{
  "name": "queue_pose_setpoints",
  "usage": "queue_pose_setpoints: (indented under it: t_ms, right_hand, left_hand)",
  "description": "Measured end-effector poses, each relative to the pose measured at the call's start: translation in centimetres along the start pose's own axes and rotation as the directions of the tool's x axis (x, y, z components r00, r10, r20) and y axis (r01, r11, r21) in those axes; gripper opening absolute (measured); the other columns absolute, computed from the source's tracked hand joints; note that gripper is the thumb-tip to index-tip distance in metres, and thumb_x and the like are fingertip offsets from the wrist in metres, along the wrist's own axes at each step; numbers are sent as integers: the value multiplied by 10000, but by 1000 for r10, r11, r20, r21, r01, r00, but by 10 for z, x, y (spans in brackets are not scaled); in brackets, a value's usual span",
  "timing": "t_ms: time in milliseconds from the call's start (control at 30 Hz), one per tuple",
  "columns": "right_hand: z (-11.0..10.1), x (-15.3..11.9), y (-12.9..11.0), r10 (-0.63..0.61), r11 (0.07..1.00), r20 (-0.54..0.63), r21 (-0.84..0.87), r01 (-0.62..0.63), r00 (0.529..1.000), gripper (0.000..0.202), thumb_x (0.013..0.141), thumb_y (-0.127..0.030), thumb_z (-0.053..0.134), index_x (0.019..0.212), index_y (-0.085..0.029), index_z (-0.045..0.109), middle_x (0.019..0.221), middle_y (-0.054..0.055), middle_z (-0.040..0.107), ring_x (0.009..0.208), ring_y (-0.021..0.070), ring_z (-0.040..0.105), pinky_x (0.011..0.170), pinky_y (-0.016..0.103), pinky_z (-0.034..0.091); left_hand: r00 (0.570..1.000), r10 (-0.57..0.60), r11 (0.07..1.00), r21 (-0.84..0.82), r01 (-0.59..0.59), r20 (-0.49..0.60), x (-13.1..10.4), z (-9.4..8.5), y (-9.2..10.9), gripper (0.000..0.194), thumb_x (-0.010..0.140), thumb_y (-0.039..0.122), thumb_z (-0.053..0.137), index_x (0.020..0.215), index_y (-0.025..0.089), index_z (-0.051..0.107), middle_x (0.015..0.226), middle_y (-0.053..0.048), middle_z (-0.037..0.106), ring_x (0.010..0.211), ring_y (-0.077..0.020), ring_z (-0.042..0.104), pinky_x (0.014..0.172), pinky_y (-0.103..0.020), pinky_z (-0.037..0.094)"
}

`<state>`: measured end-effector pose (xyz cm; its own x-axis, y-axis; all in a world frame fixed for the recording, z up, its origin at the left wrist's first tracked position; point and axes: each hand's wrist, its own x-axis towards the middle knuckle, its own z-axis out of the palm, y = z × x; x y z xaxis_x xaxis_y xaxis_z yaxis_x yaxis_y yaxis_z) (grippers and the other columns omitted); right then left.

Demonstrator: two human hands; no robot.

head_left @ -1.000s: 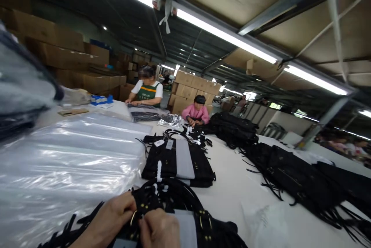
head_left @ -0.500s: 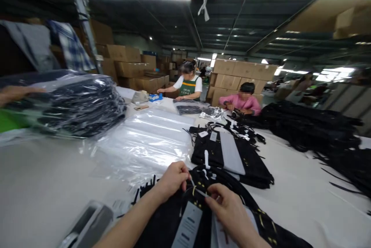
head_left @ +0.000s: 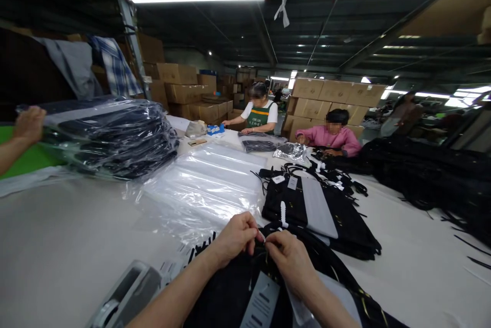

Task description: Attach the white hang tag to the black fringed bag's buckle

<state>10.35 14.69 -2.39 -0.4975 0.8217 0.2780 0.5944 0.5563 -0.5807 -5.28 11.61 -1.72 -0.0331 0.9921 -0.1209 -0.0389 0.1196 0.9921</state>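
Hands (head_left: 238, 236) (head_left: 289, 256) meet over near bag (head_left: 230, 297); second bag (head_left: 318, 213) behind; plastic sleeves (head_left: 207, 184) left; bagged stack (head_left: 111, 136) far left.

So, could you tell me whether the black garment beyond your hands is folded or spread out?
Folded: the black garment lies as a compact flat stack.

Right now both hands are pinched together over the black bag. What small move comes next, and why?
Probably a short pull apart. The left hand and right hand meet fingertip to fingertip on a small white fastener at the black bag, beside its grey tag. Whether the fastener is already closed is too small to tell, so snug it gently first.
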Motion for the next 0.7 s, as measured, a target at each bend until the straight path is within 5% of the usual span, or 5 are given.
queue_pose_setpoints:
  t_ms: [200, 367, 700]
  right_hand:
    - [-4, 1, 3, 106, 984, 56, 134, -113, 993, 196, 752, -196, 490, 659, -210, 662, 656, 2, 651, 627, 158, 609, 594, 253, 433]
    - [-6, 2, 4, 155, 956, 104, 235, -175, 982, 213, 739, -239, 478, 630, -204, 659, 642, 7, 647, 642, 177, 602, 614, 276, 428]
    - [-6, 2, 1, 258, 942, 194, 166, -290, 947, 206, 751, -239, 459, 661, -166, 629, 631, 20, 608, 608, 168, 552, 580, 269, 387]
  left_hand:
    - [999, -44, 999, -11, 44, -8, -3, 1, 1, 162, 584, 256, 507, 709, 167, 457, 639, 21, 630, 372, -44, 468, 397, -183, 257]
    - [992, -117, 993, -13, 117, 45, -2, 8, 0, 373, 446, 189, 637, 809, 132, 574, 613, 55, 591, 410, -59, 467, 429, -203, 336]
    - [995, -73, 992, 99, 79, -61, 9, 17, -15, 71, 542, 203, 536, 553, 145, 577, 374, 69, 470, 336, -63, 388, 398, -205, 235]
